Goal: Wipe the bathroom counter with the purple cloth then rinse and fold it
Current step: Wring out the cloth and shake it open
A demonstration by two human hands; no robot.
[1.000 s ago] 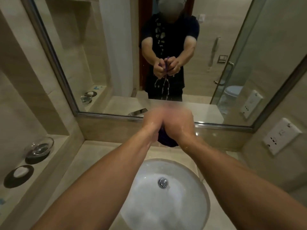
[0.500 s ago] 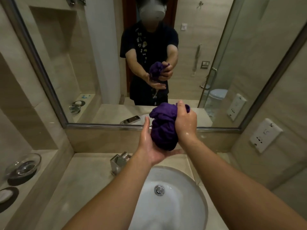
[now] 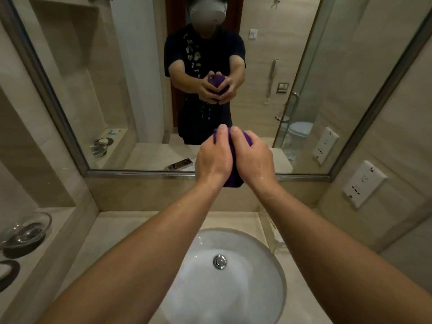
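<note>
The purple cloth [image 3: 233, 180] is bunched into a tight wad, held in the air above the back of the white sink [image 3: 275, 272]. My left hand [image 3: 214, 157] grips its left side and my right hand [image 3: 253, 157] grips its right side, both wet, fingers curled over the top. Only the cloth's top edge and bottom end show between my hands. The beige stone counter [image 3: 121, 232] surrounds the sink. Drops fall from the cloth in the mirror's reflection.
A large mirror [image 3: 117, 90] fills the wall behind the sink. A glass dish [image 3: 24, 230] and a dark round soap tray [image 3: 8, 272] stand on the left ledge. Wall sockets [image 3: 363, 183] are on the right. My arms hide the tap.
Half a second ago my left palm lay open under the cloth while the right held its top. Now both hands are closed around it from the sides, squeezing.
</note>
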